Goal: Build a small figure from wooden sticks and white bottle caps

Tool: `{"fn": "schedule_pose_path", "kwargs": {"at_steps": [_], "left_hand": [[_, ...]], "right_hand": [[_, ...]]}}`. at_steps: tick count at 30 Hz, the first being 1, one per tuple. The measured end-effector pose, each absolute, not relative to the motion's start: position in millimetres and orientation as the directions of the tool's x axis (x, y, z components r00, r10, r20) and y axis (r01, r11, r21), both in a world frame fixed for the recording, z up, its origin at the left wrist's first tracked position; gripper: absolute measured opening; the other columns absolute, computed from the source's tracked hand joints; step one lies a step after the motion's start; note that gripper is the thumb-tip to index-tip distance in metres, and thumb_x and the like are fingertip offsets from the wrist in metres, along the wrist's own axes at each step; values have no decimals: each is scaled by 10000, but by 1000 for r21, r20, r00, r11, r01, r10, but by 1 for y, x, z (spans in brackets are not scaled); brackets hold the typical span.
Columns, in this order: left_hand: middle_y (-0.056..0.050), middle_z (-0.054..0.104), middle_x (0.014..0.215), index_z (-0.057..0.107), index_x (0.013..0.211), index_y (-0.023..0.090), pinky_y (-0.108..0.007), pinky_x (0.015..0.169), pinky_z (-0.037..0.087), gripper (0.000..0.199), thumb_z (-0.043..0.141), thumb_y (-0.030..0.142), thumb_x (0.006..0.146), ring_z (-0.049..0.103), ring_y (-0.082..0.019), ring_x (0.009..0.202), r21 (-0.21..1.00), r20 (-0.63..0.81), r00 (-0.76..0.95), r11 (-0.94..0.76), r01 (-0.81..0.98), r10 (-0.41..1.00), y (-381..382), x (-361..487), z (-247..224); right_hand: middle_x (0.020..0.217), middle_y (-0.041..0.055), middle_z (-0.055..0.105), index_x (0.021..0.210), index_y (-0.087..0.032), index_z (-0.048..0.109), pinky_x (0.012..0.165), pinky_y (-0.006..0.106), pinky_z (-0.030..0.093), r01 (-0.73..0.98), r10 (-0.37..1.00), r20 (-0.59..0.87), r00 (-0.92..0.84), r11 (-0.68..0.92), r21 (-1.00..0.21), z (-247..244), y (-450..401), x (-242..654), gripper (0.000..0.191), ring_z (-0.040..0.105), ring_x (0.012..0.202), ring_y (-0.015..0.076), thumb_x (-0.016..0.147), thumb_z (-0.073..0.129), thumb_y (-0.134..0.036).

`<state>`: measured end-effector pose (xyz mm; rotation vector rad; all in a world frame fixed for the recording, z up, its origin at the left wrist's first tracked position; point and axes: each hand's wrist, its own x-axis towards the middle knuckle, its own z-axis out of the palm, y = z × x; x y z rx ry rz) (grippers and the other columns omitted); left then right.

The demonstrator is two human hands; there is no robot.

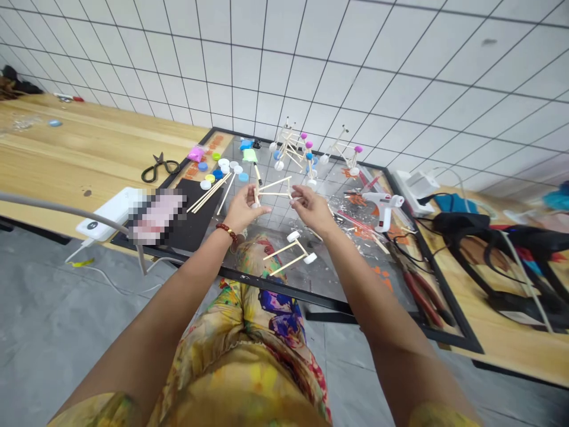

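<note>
Above the clear board, a small frame of thin wooden sticks (276, 194) is held between my two hands. My left hand (242, 210) is closed around its left end, fingers behind and thumb stretched in front. At the right end, the fingertips and thumb of my right hand (312, 209) pinch the frame; the exact contact is partly hidden. A second stick piece (285, 264) with two white bottle caps lies on the board just below my hands. Loose wooden sticks (210, 193) and several coloured bottle caps (217, 174) lie left of my left hand.
Finished-looking stick models (291, 148) stand at the back. A white glue gun (383, 207) and red-handled pliers (422, 290) are on the right, with black scissors (160, 168), a white power bank (111, 213) and a blurred-out item on the left. A grey cable (66, 204) crosses the left foreground.
</note>
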<state>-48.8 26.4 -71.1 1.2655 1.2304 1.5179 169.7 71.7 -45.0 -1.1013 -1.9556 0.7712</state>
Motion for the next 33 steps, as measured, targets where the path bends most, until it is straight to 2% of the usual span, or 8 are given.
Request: {"fn": "schedule_pose_path", "kwargs": {"at_steps": [2,4,10,12,17,24,29,33], "left_hand": [[-97,675,1111,593,1179,173,-454,1015,525,817,939,274,445,659,-259,1073,974,224,-203,-224,26,953,27,-50,-72],[-85,680,1100,598,1177,186,-449,1012,526,807,938,274,450,663,-253,1063,972,232,-218,-231,31,948,27,-51,-73],[-66,668,1039,594,1136,189,-444,1003,529,768,943,277,458,664,-252,1046,973,231,-249,-231,30,941,29,-55,-72],[-68,667,1057,593,1125,192,-439,1005,528,766,948,276,451,664,-248,1042,972,233,-245,-236,19,941,28,-55,-72],[-85,689,1110,605,1142,188,-456,1053,504,792,951,273,435,662,-258,1086,969,241,-178,-246,-3,954,26,-52,-69],[-86,698,1128,629,1184,183,-463,1066,500,790,943,253,462,663,-258,1110,972,236,-149,-234,29,960,24,-51,-69],[-108,700,1172,620,1230,174,-478,1087,488,822,944,238,477,654,-279,1144,969,245,-128,-237,73,961,25,-49,-68],[-156,670,1264,589,1302,138,-488,1126,456,935,955,203,443,629,-309,1211,977,211,-116,-204,65,971,25,-49,-67]], "right_hand": [[788,55,714,973,-166,725,653,317,487,477,920,260,-294,377,-794,-41,73,170,277,590,635,163,800,593,-337],[647,18,659,822,-180,710,643,305,467,522,943,273,-188,332,-786,-38,74,177,202,570,606,161,794,590,-340],[640,-3,614,800,-184,661,638,302,449,539,885,401,236,224,-812,-32,79,228,180,539,593,154,795,557,-331],[671,7,618,804,-184,674,646,322,466,562,871,409,273,201,-802,-32,77,246,196,540,598,160,789,584,-357],[1026,80,707,876,-194,730,744,387,523,636,867,494,62,347,-689,-43,71,250,321,566,661,154,634,778,-399],[993,78,742,1248,-212,636,782,378,555,278,944,215,-251,283,-918,-62,73,189,646,668,824,191,719,747,-566],[993,76,751,1102,-197,724,869,400,527,330,927,255,-276,341,-880,-64,72,176,512,669,876,205,742,716,-561],[826,43,739,934,-176,755,816,369,510,401,936,254,-244,335,-852,-63,70,174,367,646,776,187,747,698,-487]]}}
